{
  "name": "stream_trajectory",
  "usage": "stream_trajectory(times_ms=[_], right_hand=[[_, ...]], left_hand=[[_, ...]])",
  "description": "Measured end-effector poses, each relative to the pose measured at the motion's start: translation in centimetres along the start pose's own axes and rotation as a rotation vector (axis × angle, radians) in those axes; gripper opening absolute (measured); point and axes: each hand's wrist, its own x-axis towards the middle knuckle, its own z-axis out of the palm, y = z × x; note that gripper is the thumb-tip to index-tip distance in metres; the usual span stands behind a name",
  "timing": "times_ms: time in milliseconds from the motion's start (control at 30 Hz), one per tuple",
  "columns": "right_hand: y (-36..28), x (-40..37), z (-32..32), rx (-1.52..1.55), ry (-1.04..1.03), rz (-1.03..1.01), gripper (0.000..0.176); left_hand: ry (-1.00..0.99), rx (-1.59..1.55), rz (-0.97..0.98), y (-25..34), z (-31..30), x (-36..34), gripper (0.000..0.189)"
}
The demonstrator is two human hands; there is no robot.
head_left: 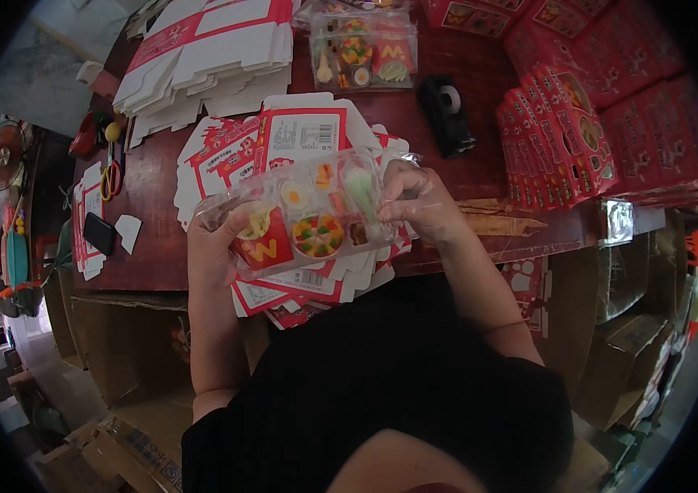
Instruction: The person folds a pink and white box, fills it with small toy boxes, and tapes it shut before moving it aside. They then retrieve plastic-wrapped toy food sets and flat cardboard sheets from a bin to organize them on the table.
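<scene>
A clear plastic pack (298, 215) of food-shaped pieces is held up by its two ends between my hands. Inside it show a red fries carton, a fried egg, a round colourful pizza and a pale green piece. My left hand (222, 238) grips the left end, thumb on top near the fries. At the right end my right hand (416, 199) pinches the plastic edge beside the green piece. Directly below the pack lies a loose pile of flat red-and-white printed cartons (304, 131), partly hidden by it.
Behind stand a stack of white-and-red cartons (218, 49), more filled packs (363, 51) and a black tape dispenser (447, 115). Red printed boxes (558, 140) are stacked at right. Scissors (109, 177) and a dark flat object (98, 234) lie left. Cardboard boxes (135, 345) sit below the table.
</scene>
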Motion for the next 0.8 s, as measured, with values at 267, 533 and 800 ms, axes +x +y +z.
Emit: stream_trajectory(times_ms=[267,533,800], right_hand=[[0.23,-0.06,-0.38,-0.045,-0.078,-0.077,0.012],[0.71,0.02,-0.29,0.118,-0.024,0.027,0.011],[0.56,0.35,-0.41,0.251,-0.025,0.067,0.030]], left_hand=[[-0.013,-0.014,-0.009,-0.23,-0.21,0.05,0.044],[0.005,-0.024,-0.017,-0.26,-0.48,0.38,0.045],[0.033,0.005,-0.032,-0.55,-0.85,0.42,0.044]])
